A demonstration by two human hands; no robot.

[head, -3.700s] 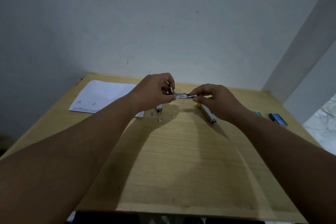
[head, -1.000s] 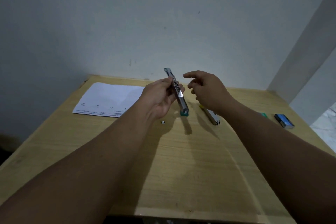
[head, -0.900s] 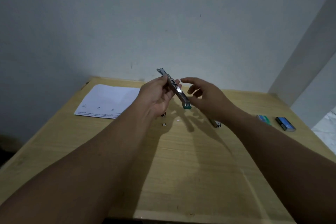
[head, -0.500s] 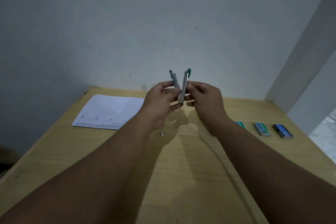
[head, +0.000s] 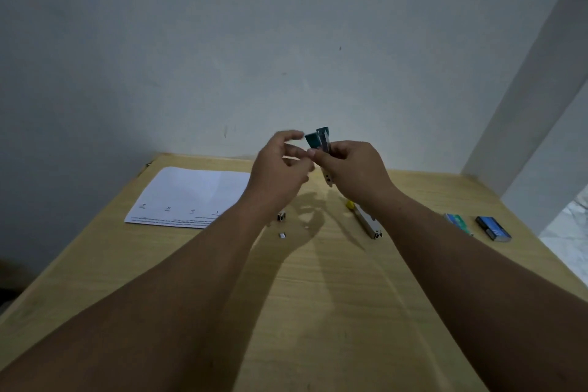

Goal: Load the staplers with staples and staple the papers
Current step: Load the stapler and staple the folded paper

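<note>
My right hand grips a teal and metal stapler, held upright above the table's far side with its two arms slightly apart at the top. My left hand is blurred right beside it, fingers loosely spread near the teal cap and holding nothing that I can make out. A second stapler with a yellow tip lies on the wooden table under my right wrist. White papers lie at the far left. Small staple pieces rest near my left wrist.
A green staple box and a blue one lie near the table's right edge. A plain wall stands directly behind the table, and a white pillar rises at the right.
The stapler was tipped upright and passed from my left hand to my right. Half a second ago both hands held its arms; now my left fingers have come off it.
</note>
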